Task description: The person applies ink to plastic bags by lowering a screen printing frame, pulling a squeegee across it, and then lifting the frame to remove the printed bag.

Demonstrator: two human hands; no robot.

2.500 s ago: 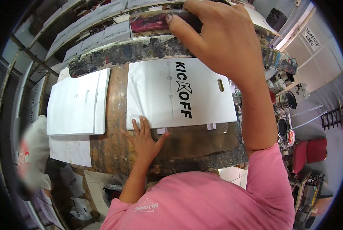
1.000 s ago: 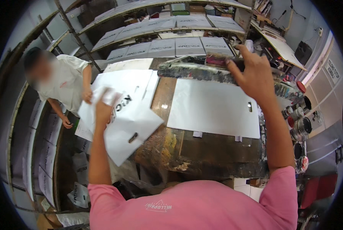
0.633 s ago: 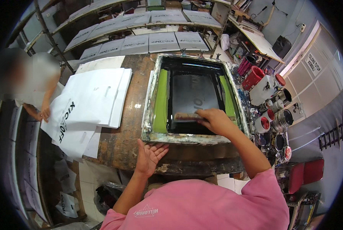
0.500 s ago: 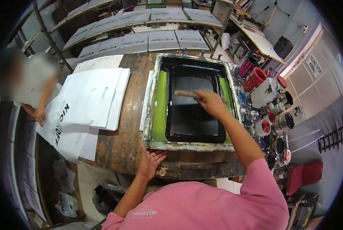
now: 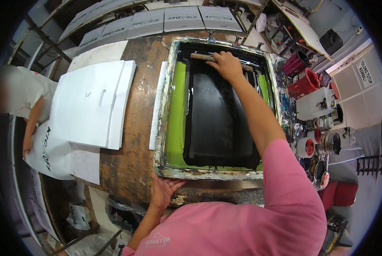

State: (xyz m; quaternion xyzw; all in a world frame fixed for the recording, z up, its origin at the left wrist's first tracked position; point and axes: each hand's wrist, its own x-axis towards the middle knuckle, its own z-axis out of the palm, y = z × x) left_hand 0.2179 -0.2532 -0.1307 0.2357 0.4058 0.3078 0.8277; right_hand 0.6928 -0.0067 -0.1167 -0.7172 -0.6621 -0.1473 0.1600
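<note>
My right hand (image 5: 226, 66) is closed around the wooden handle of a squeegee (image 5: 200, 56) at the far end of a screen-printing frame (image 5: 216, 174). Black ink covers the mesh (image 5: 216, 123) in the middle, and green strips (image 5: 177, 123) run down both sides. My left hand (image 5: 161, 191) is palm up at the frame's near left corner, its fingers stretched out under the edge and the thumb against the corner. Whether it bears any of the frame's weight, I cannot tell. The squeegee's blade is mostly hidden by my hand and the dark ink.
White sheets (image 5: 88, 98) lie stacked left of the frame. A co-worker's hand (image 5: 27, 145) holds a printed sheet (image 5: 50, 153) at far left. Along the right edge stand a red bucket (image 5: 307, 83), a white jug (image 5: 312, 102) and several cans (image 5: 329, 143). Printed sheets fill the racks (image 5: 182, 19) behind.
My right hand has pushed the squeegee away from me, from the middle of the mesh to its far end. My left hand remains at the near left corner. The view has shifted.
</note>
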